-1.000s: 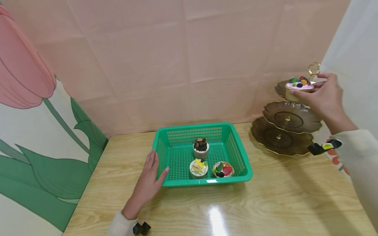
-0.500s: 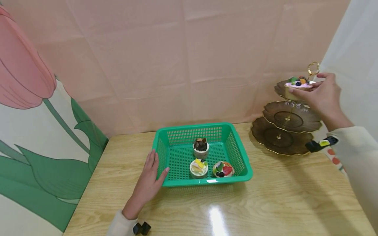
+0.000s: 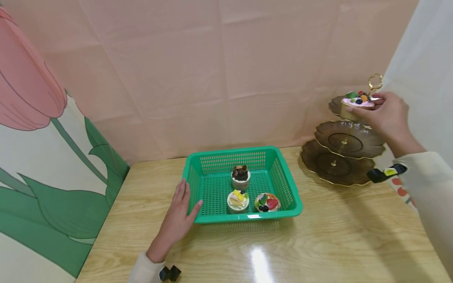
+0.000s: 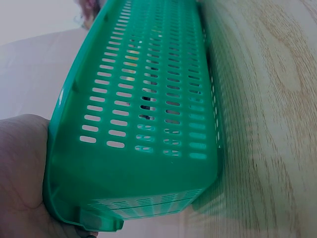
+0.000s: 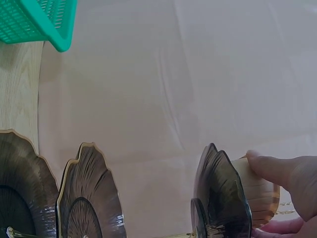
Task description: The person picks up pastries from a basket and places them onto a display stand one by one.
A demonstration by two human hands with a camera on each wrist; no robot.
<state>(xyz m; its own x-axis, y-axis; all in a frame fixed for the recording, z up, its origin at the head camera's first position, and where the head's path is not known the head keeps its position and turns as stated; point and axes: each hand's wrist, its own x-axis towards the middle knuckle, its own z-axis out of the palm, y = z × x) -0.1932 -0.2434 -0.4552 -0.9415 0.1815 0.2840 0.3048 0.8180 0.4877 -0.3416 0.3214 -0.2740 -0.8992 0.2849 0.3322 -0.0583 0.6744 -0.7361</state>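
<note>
A fruit-topped cupcake with pink cream (image 3: 348, 114) is at the top tier of a brown, gold-edged three-tier stand (image 3: 371, 143). My right hand (image 3: 393, 120) pinches it from the right, thumb in front and fingers behind. In the right wrist view, the cupcake's pale ribbed side (image 5: 257, 191) appears against the top plate (image 5: 228, 193), with the thumb on it. My left hand (image 3: 177, 220) rests on the left rim of a green basket (image 3: 244, 219), fingers extended. The left wrist view has the basket's slotted side (image 4: 129, 173) beside that hand.
Inside the basket sit a chocolate-topped cupcake (image 3: 240, 177), a yellow-fruit cupcake (image 3: 238, 202) and a strawberry-topped one (image 3: 267, 203). A gold ring handle (image 3: 376, 81) rises above the stand. Pink cloth (image 3: 212, 78) hangs behind the wooden table (image 3: 301, 247).
The right hand has shifted slightly left, and its raised forefinger has come down closer to the cupcake. The left hand and the basket stay in place.
</note>
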